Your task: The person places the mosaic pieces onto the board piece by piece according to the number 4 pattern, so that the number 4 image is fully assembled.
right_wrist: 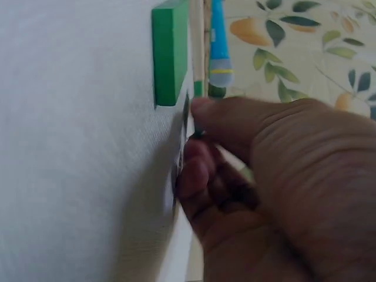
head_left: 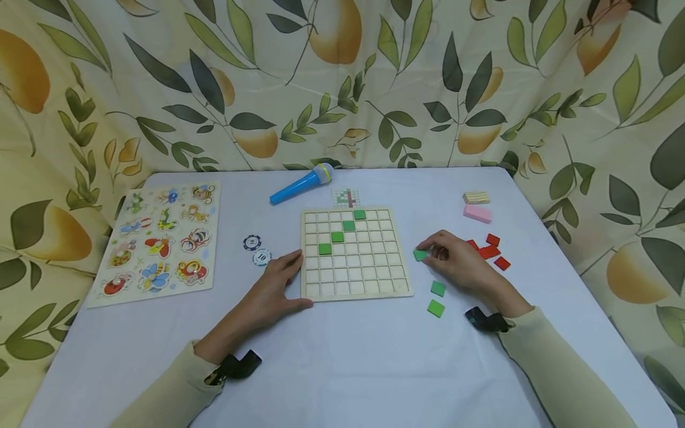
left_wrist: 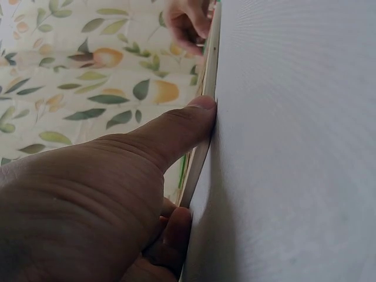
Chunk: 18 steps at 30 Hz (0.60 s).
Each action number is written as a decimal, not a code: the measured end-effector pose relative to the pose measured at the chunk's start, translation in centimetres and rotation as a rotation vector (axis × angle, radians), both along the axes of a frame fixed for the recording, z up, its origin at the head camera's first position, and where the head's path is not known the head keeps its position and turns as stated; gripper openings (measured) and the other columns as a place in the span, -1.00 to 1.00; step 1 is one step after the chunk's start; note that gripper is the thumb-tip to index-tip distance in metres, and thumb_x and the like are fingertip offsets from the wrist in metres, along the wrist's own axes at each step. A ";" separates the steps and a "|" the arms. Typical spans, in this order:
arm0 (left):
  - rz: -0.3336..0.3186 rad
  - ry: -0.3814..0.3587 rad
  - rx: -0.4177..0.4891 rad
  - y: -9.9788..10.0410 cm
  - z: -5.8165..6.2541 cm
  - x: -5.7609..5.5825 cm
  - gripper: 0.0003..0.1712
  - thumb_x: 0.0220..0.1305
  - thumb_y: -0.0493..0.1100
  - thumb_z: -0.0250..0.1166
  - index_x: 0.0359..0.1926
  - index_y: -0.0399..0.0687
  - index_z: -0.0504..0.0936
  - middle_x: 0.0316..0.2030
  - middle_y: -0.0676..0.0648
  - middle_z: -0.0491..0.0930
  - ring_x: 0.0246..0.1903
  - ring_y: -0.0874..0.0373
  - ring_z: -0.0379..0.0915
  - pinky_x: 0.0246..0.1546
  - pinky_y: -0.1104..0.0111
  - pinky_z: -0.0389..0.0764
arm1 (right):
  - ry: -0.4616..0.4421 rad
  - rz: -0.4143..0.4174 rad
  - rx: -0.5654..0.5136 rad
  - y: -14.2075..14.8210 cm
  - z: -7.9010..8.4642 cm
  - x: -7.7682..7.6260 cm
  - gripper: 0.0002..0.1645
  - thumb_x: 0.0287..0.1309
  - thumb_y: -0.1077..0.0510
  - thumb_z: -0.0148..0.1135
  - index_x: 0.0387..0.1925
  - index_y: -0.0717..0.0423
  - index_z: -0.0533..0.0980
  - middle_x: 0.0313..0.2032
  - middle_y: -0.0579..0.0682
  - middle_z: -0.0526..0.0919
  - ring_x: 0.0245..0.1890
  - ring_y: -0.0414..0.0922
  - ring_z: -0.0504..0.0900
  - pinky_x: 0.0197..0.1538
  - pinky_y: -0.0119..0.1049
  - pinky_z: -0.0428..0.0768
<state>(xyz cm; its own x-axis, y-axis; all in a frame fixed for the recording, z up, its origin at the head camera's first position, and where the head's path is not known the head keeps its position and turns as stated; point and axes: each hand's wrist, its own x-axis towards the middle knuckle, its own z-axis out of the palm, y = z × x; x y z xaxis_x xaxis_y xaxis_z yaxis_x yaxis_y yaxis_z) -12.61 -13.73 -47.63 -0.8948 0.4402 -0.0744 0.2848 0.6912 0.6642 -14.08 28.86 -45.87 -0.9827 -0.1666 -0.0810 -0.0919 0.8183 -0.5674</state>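
Observation:
A square gridded board (head_left: 357, 296) lies on the table, with several green tiles (head_left: 337, 237) set in a diagonal line of its cells. My left hand (head_left: 270, 294) rests at the board's left side, fingertips on the edge and thumb at the near corner. In the left wrist view the straight thumb (left_wrist: 176, 132) touches the board's rim. Right of the board, my right hand (head_left: 457, 261) pinches a green square tile (head_left: 420, 255) between thumb and fingers, close over the cloth. Two loose green tiles (head_left: 437, 289) lie nearer me, below that hand.
Red tiles (head_left: 502, 263), a pink block (head_left: 477, 214) and a cream striped stack (head_left: 476, 197) lie at the right. Behind the board are a small pattern card (head_left: 346, 197) and a blue toy microphone (head_left: 299, 185). Two round chips (head_left: 262, 257) and an insect puzzle board (head_left: 160, 244) are at the left.

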 end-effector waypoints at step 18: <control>-0.008 -0.018 0.014 -0.3 0.0 -0.1 0.24 0.14 0.01 0.67 0.68 -0.12 0.12 0.71 -0.11 0.06 0.59 -0.14 0.14 0.46 0.03 0.53 | 0.115 0.519 0.078 -13.6 5.0 -1.6 -0.80 0.33 0.14 0.49 -0.03 -0.07 0.76 -0.07 -0.09 0.67 -0.24 -0.23 0.57 -0.21 -0.43 0.64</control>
